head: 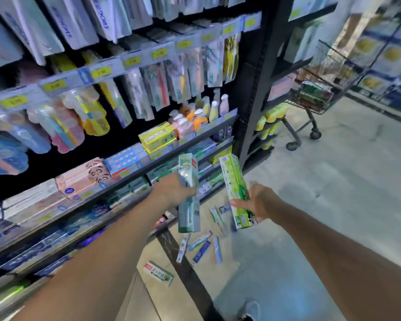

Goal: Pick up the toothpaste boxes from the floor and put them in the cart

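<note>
Toothpaste boxes (188, 193) in L+R grip.

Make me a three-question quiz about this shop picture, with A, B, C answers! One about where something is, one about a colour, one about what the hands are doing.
1. Where is the cart?
A. Far down the aisle, past the end of the shelves
B. Right beside the person's shoe
C. Lying tipped over on the floor

2. What colour is the box in the right hand?
A. Red
B. Bright green
C. Black

3. What is the left hand doing?
A. Hanging free
B. Pushing the cart
C. Holding a pale teal box

Answers:
1. A, the cart stands on its wheels beyond the shelf end.
2. B, the bright green box shows green with white panels.
3. C, the fingers curl round the pale teal box, while more boxes on the floor wait below.
</note>
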`<state>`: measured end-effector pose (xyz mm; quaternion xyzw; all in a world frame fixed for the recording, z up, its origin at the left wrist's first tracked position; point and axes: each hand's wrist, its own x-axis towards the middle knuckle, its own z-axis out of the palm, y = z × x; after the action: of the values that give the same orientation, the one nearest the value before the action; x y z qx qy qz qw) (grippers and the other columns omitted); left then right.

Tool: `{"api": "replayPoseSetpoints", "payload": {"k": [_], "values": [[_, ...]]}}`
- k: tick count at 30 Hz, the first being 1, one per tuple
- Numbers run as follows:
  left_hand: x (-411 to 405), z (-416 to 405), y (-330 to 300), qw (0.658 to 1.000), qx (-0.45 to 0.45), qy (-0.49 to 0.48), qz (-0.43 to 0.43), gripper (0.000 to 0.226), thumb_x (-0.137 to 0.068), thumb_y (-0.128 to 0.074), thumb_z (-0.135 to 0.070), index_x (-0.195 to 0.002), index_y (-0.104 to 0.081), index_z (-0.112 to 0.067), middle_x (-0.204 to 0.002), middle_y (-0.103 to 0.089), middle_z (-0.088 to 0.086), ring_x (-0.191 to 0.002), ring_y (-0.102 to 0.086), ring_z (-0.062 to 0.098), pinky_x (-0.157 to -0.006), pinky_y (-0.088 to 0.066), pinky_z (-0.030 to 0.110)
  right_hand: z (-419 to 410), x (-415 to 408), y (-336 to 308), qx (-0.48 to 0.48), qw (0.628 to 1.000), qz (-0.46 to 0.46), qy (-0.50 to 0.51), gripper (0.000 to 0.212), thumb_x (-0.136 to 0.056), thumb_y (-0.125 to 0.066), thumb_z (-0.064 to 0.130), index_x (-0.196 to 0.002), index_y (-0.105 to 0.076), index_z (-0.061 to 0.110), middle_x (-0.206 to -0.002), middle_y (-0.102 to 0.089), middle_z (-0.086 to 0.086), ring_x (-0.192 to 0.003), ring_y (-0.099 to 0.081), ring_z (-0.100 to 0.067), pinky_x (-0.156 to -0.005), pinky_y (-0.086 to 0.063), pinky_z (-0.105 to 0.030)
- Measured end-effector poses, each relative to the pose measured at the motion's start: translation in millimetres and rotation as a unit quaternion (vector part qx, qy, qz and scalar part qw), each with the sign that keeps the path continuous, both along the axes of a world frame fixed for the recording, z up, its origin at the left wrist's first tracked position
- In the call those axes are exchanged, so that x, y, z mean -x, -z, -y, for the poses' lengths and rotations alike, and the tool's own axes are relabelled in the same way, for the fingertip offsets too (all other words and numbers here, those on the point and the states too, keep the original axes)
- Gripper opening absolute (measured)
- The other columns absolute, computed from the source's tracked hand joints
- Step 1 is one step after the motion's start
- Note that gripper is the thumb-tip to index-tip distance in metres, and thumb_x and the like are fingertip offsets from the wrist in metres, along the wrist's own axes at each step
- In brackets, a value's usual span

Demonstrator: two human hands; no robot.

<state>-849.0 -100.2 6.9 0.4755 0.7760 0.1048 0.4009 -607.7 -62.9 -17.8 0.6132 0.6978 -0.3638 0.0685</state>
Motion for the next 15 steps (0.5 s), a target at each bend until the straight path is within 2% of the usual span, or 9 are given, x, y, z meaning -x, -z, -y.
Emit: {"api": "replayPoseSetpoints", "payload": {"k": [2, 5, 8, 11, 13, 15], "values": [[-40.7, -32.2, -0.9, 1.000, 0.006, 0.008, 0.014, 0.043, -0.084, -0.071, -0.038, -0.114, -0.054, -0.014, -0.106, -0.065, 0.012, -0.083, -0.069, 0.029, -0.065, -0.061, 0.046, -22.4, -41.7, -1.9, -0.002, 0.999, 0.025, 0.023, 0.055, -0.079, -0.063, 0.066, -0.073, -0.044, 0.015, -0.065, -0.054, -0.002, -0.053, -0.054, -0.012, -0.049, -0.042, -0.022], [-99.4, -77.8, -3.1, 0.999, 0.014, 0.031, 0.035, 0.043, -0.083, -0.071, -0.037, -0.113, -0.053, -0.012, -0.106, -0.064, 0.013, -0.078, -0.070, 0.031, -0.057, -0.061, 0.045, -53.3, -105.1, -1.9, -0.007, 0.996, 0.045, 0.072, 0.070, -0.071, -0.064, 0.074, -0.085, -0.052, 0.006, -0.067, -0.059, -0.006, -0.058, -0.060, -0.019, -0.057, -0.050, -0.030], [-157.4, -119.4, -8.0, 0.998, 0.009, 0.055, 0.041, 0.038, -0.083, -0.071, -0.034, -0.110, -0.054, -0.014, -0.103, -0.062, 0.010, -0.075, -0.069, 0.026, -0.050, -0.059, 0.037, -79.7, -164.4, -3.7, -0.008, 0.991, 0.028, 0.128, 0.071, -0.070, -0.065, 0.074, -0.086, -0.055, 0.005, -0.072, -0.063, -0.008, -0.059, -0.063, -0.019, -0.054, -0.050, -0.030], [-212.2, -161.2, -9.8, 0.995, 0.008, 0.092, 0.048, 0.035, -0.083, -0.071, -0.031, -0.108, -0.056, -0.013, -0.102, -0.064, 0.010, -0.075, -0.070, 0.026, -0.054, -0.061, 0.041, -105.2, -214.9, -3.1, -0.011, 0.983, 0.004, 0.182, 0.068, -0.072, -0.068, 0.070, -0.083, -0.060, 0.004, -0.063, -0.062, -0.007, -0.053, -0.064, -0.017, -0.047, -0.047, -0.025], [-245.3, -191.7, -8.0, 0.991, 0.008, 0.126, 0.039, 0.037, -0.082, -0.071, -0.033, -0.110, -0.058, -0.013, -0.102, -0.066, 0.011, -0.075, -0.071, 0.027, -0.053, -0.061, 0.043, -125.3, -242.4, 0.9, -0.014, 0.978, -0.012, 0.210, 0.070, -0.071, -0.070, 0.069, -0.086, -0.064, 0.001, -0.066, -0.065, -0.011, -0.059, -0.068, -0.022, -0.052, -0.054, -0.030], [-274.1, -224.8, -5.3, 0.988, 0.007, 0.149, 0.042, 0.037, -0.081, -0.071, -0.031, -0.109, -0.059, -0.011, -0.101, -0.066, 0.012, -0.075, -0.071, 0.028, -0.053, -0.060, 0.045, -149.2, -265.6, 4.6, -0.011, 0.968, -0.033, 0.247, 0.068, -0.070, -0.074, 0.066, -0.091, -0.062, 0.002, -0.078, -0.068, -0.015, -0.067, -0.070, -0.027, -0.061, -0.060, -0.037]]}}
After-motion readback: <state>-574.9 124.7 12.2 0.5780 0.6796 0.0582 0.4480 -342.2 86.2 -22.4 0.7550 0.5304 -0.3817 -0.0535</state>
